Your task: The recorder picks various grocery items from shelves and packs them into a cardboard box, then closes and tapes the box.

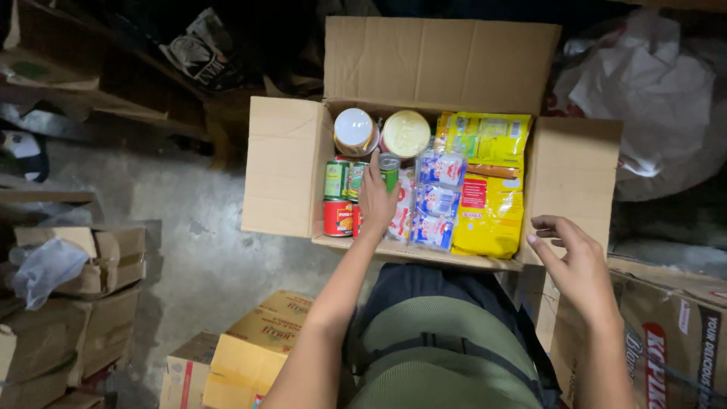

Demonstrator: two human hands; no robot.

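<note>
Head view: left hand reaches into the open cardboard box, fingers curled around a small green can standing upright among other tins, its long axis vertical. Right hand hovers apart by the box's right flap, fingers loosely half-open, holding nothing. Left hand is nearer.

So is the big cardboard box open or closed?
Open. The cardboard box has all its flaps folded outward, so the cans and yellow packets inside show. The left hand reaches in, on a green can.
</note>
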